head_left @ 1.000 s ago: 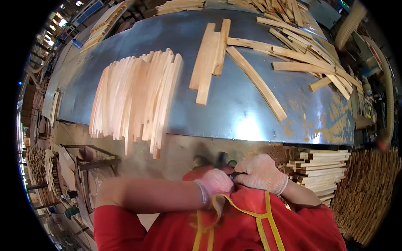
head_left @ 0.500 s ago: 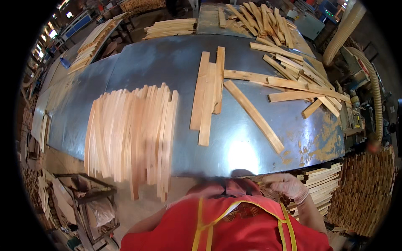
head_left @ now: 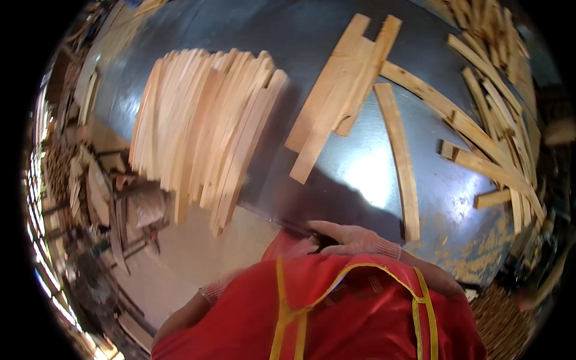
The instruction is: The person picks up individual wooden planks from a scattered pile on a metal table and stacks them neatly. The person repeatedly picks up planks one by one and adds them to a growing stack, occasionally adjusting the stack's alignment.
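Observation:
My right hand point(head_left: 355, 238), in a pale knit-cuffed glove, is in front of my body at the table's near edge. Its fingers stretch to the left, apart, and I see nothing held in them. Of my left hand point(head_left: 217, 288) only the glove cuff and blurred edge show; the red apron point(head_left: 324, 300) hides its fingers. Ahead on the metal-topped table point(head_left: 336, 171) lie a few flat boards point(head_left: 330, 108) side by side. Left of them a row of wooden strips point(head_left: 204, 120) stands packed together, ends overhanging the near edge. A single strip point(head_left: 399, 159) lies to the right.
A loose heap of wooden strips point(head_left: 501, 150) covers the table's right side, with more strips piled at the far right. A wooden stand with a plastic bag point(head_left: 150, 207) is on the floor at left. Stacked wood point(head_left: 504, 324) is at the lower right.
My view has tilted down and turned, so the table and boards appear higher and slanted. My right hand has moved left, across the front of my body. The boards keep their arrangement.

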Demonstrator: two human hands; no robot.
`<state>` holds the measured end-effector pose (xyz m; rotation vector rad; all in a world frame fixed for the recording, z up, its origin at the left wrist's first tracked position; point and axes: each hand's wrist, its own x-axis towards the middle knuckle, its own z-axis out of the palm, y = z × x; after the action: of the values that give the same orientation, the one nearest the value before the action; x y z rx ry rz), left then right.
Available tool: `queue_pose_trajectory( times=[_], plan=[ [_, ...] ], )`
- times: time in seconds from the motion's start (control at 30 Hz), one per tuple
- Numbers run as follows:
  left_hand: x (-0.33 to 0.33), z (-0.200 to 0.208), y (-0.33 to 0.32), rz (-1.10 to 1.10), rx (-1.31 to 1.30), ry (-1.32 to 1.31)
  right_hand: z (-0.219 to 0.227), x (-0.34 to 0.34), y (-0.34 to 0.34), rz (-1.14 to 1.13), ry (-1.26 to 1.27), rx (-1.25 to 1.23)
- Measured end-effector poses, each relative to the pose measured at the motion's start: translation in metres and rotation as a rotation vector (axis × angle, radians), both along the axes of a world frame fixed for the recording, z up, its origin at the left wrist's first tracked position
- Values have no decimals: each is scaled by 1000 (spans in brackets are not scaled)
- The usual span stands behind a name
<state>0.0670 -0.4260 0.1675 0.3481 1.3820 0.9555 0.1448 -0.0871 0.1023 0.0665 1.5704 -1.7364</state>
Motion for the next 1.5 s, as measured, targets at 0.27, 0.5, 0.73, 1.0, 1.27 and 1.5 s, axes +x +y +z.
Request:
queue_pose_trajectory(
  times=[0.27, 0.5, 0.73, 1.0, 1.27, 1.5],
  plan=[
    [18, 14, 9, 204, -49, -85, -21, -25, -12, -346, -138, -171],
    [-8, -32, 102, 41, -29, -247, 45, 71, 32, -284, 129, 198],
    [1, -26, 100, -691, 563, 221, 65, 178, -48, -227, 98, 102],
    [17, 4, 94, -776, 516, 68, 16, 227, -88, -469, 333, -206],
    [17, 24, 89, -796, 368, 312, 86, 195, -121, -802, 123, -64],
    [-16, -1, 60, -782, 601, 27, 89, 204, -134, -707, -237, -388]
  ],
)
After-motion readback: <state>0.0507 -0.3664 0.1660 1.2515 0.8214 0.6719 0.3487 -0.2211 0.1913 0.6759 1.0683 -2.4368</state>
